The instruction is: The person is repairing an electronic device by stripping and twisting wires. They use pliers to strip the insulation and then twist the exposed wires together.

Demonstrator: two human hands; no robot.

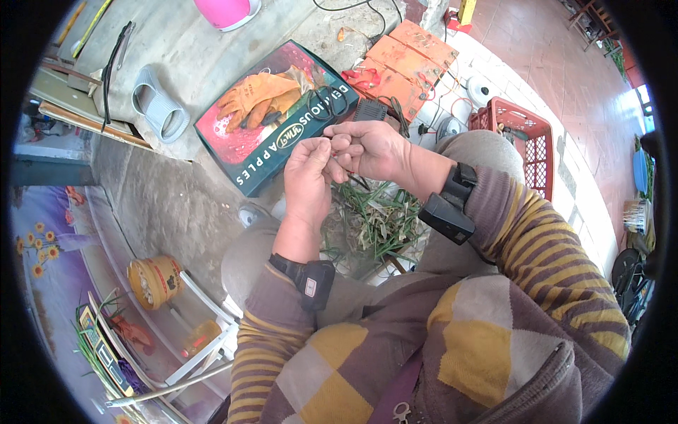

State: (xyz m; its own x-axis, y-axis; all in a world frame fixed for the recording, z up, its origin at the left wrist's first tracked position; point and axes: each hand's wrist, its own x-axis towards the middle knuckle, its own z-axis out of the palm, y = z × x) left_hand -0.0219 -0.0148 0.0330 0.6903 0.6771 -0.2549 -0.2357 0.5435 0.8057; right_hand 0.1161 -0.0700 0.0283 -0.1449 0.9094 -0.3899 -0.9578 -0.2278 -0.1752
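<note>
My left hand [307,169] and my right hand [378,147] meet in front of me, fingertips pinched together. Whatever they hold, if anything, is too small to make out. Just beyond them lies a dark green and pink cardboard box [244,169]. On it rest orange rubber gloves [251,97] and a coiled black cable [326,106]. A heap of cut green leaves and stalks [381,220] sits below my hands, between my knees. Both wrists carry black strapped devices, the right one [446,219] larger in view.
Orange battery-like blocks [406,67] with wires stand beyond the box, near a black adapter [371,111]. A red plastic crate [547,145] is at the right. To the left are a grey slipper [159,106], a yellow bucket [154,281] and a white-framed rack [208,346].
</note>
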